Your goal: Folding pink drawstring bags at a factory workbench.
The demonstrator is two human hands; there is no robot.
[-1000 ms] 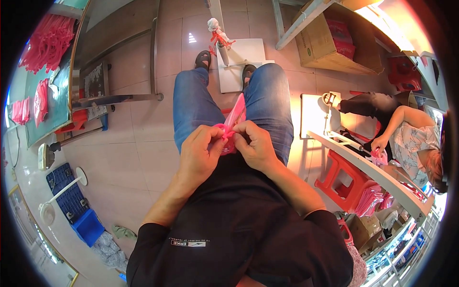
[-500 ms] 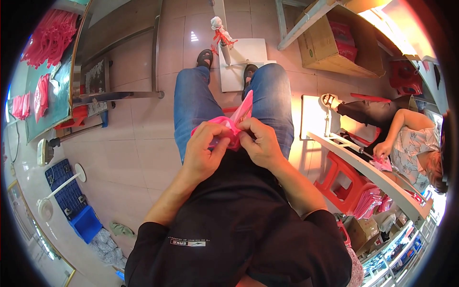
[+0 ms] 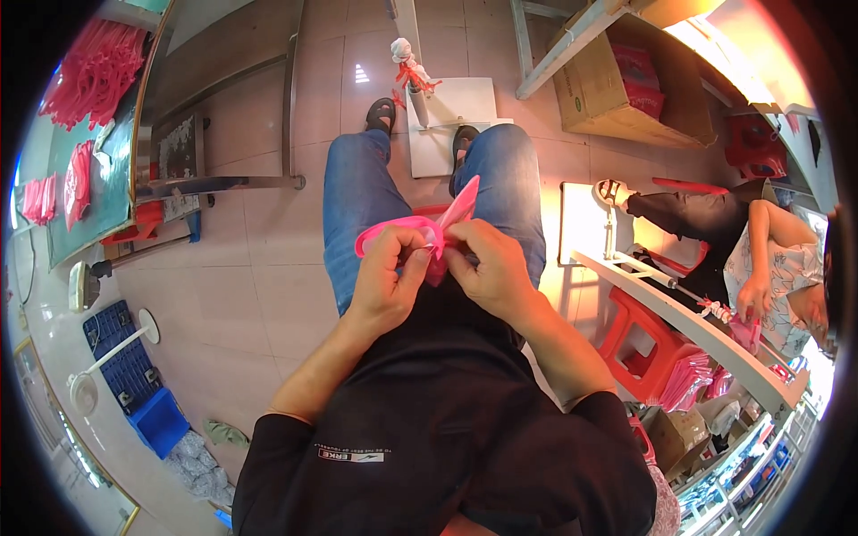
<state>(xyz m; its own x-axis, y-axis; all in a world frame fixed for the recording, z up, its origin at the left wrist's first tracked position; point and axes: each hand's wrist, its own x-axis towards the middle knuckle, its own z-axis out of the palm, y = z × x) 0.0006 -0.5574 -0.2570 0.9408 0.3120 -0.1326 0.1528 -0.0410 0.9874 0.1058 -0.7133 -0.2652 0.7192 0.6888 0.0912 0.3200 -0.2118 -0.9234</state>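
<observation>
Above my lap, between my two hands, is a soft pink plastic pouch [image 3: 457, 202]. One pointed end sticks up on the right, and a bright pink loop or band bulges out on the left. My left hand [image 3: 391, 272] pinches the loop side between thumb and bent fingers. Opposite it, my right hand [image 3: 483, 261] grips the other side with curled fingers. The two sets of fingertips almost meet at the gathered middle of the pouch. A small pale bit shows at the left fingertips, too small to name.
A white post with a tied white-and-red bundle [image 3: 411, 67] rises from a white base ahead of my feet. At left stands a table with pink pieces [image 3: 78, 183]. To the right are a cardboard box [image 3: 590, 89], a red stool [image 3: 632, 335] and a seated co-worker [image 3: 778, 268] holding something pink.
The loop has spread wider to the left and the pouch's pointed end has tipped slightly right. My hands stay close together. The co-worker's hand has moved toward their body with the pink piece.
</observation>
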